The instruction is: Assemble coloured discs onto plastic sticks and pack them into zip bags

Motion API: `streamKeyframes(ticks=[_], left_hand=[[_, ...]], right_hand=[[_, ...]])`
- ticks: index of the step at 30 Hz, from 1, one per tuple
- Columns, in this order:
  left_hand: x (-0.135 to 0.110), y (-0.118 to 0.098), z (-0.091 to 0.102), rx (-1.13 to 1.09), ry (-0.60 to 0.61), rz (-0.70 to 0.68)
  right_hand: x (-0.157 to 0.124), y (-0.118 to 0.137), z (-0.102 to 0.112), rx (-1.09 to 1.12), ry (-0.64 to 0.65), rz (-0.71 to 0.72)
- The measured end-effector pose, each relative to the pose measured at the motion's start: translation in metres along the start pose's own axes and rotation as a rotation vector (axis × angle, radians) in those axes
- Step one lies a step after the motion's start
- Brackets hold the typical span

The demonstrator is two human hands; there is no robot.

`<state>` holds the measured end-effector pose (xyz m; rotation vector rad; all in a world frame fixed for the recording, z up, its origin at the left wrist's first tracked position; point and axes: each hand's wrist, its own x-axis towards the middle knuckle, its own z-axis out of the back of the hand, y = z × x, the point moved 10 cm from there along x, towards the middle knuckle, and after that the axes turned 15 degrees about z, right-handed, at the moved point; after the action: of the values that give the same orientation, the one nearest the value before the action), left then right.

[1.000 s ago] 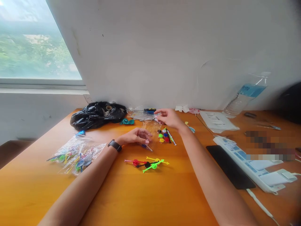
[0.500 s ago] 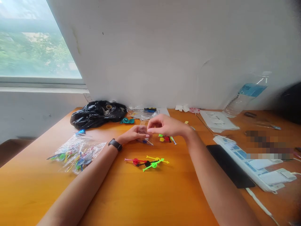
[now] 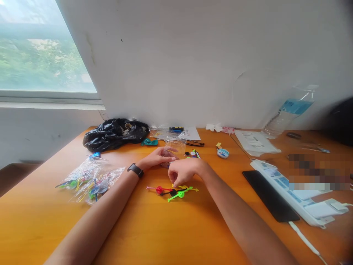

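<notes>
My left hand [image 3: 160,156] is closed around a clear plastic bag [image 3: 176,146], its thumb and fingers towards the right. My right hand [image 3: 185,171] hangs bent at the wrist, fingertips pinched at the tail of a yellow arrow spinner [image 3: 194,190]; part of that spinner is hidden behind the hand. Close in front lie a green arrow spinner [image 3: 180,194], a black one [image 3: 173,192] and a red one [image 3: 159,190], overlapping on the wooden table [image 3: 154,232]. Behind my right hand, more small coloured plastic parts [image 3: 193,154] show in part.
Filled clear bags of coloured parts [image 3: 93,184] lie beside my left forearm. A black plastic bag [image 3: 113,135] sits at the back left. To the right are a dark phone [image 3: 268,195], a white power strip [image 3: 286,187], a round container [image 3: 223,153] and a plastic bottle [image 3: 286,114].
My right hand has moved from the clear bag's top towards me and down to the yellow arrow spinner. My left hand stays at the bag, nearly unmoved.
</notes>
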<state>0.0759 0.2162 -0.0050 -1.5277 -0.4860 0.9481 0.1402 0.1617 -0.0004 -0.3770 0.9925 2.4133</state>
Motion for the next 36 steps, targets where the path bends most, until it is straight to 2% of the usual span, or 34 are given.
streamKeyframes(ticks=[4, 7, 10, 12, 15, 18, 20, 23, 25, 26, 29, 36], left_hand=[[-0.001, -0.001, -0.002, -0.008, 0.009, -0.003], [-0.001, -0.002, -0.001, -0.017, 0.0, -0.011], [-0.003, -0.004, 0.001, 0.009, -0.029, -0.032], [-0.004, -0.007, 0.002, 0.027, -0.047, -0.053], [-0.004, -0.007, 0.004, -0.006, -0.071, -0.055], [0.0, 0.0, 0.002, -0.142, -0.037, -0.012], [0.004, 0.005, -0.001, -0.24, 0.009, 0.024], [0.009, 0.009, -0.006, -0.28, 0.052, 0.075], [0.01, 0.01, -0.007, -0.272, 0.064, 0.094], [0.009, 0.01, -0.008, -0.271, 0.068, 0.099], [0.008, 0.01, -0.01, -0.281, 0.083, 0.109], [0.007, 0.012, -0.01, -0.279, 0.09, 0.112]], right_hand=[[0.002, 0.0, -0.005, 0.005, 0.022, -0.008], [0.0, 0.003, -0.001, 0.026, 0.006, 0.005], [-0.008, 0.012, 0.016, -0.002, -0.061, 0.065], [-0.019, 0.021, 0.035, -0.028, -0.167, 0.115], [-0.041, 0.032, 0.064, 0.014, -0.349, 0.191], [-0.066, 0.043, 0.091, 0.131, -0.558, 0.303], [-0.088, 0.045, 0.115, 0.173, -0.807, 0.371], [-0.131, 0.035, 0.145, 0.146, -1.27, 0.383], [-0.149, 0.028, 0.151, 0.093, -1.473, 0.352], [-0.152, 0.025, 0.152, 0.064, -1.525, 0.337], [-0.147, 0.021, 0.152, -0.01, -1.535, 0.3], [-0.121, 0.021, 0.147, -0.145, -1.362, 0.225]])
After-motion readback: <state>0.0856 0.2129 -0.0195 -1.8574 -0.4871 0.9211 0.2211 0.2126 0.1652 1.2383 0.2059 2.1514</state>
